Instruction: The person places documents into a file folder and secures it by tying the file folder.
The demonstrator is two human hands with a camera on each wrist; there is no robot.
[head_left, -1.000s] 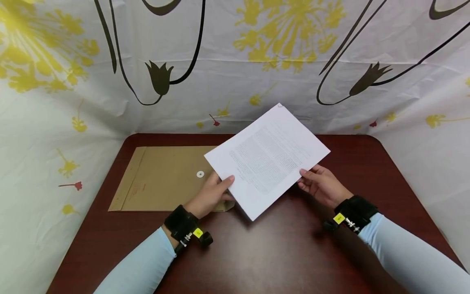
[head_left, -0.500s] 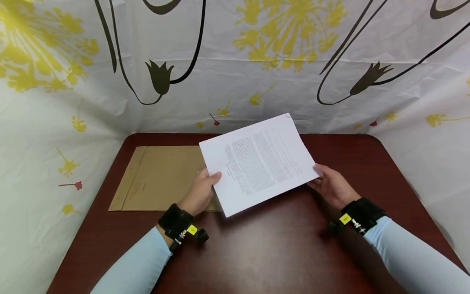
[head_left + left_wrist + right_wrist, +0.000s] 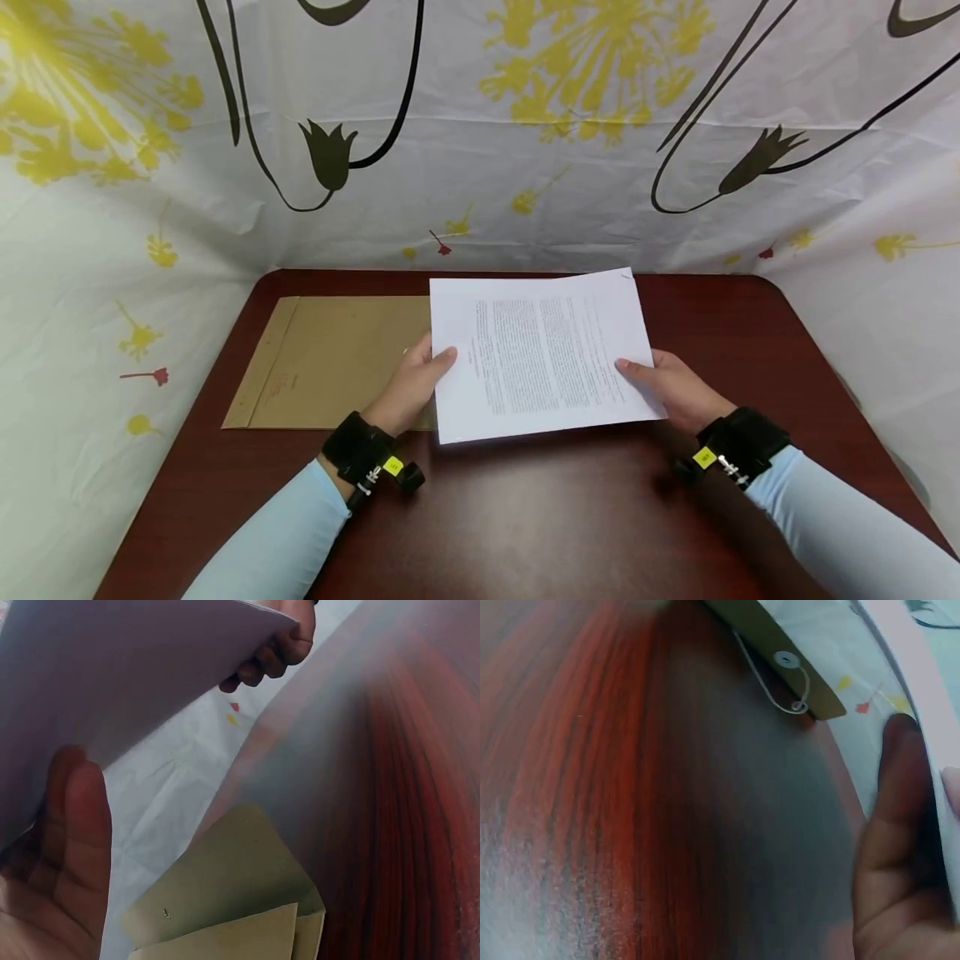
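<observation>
The printed sheets (image 3: 547, 350), slightly fanned, hang above the middle of the tabletop (image 3: 525, 517), their long axis running roughly along its far edge. Both hands grip them, thumbs on top: the left hand (image 3: 408, 383) at the left short side, the right hand (image 3: 675, 387) opposite. Toward the far left corner lies a kraft string-tie envelope (image 3: 337, 358), long axis also left-to-right, flap open rightward, the left hand nearer.

We can read no words: the print (image 3: 517, 367) on the white papers (image 3: 547, 354) is too small, the red marking (image 3: 281, 386) on the brown envelope (image 3: 345, 358) too faint. The 2 yellow wristband tags (image 3: 392, 467) (image 3: 705, 457) look blurred to us.
</observation>
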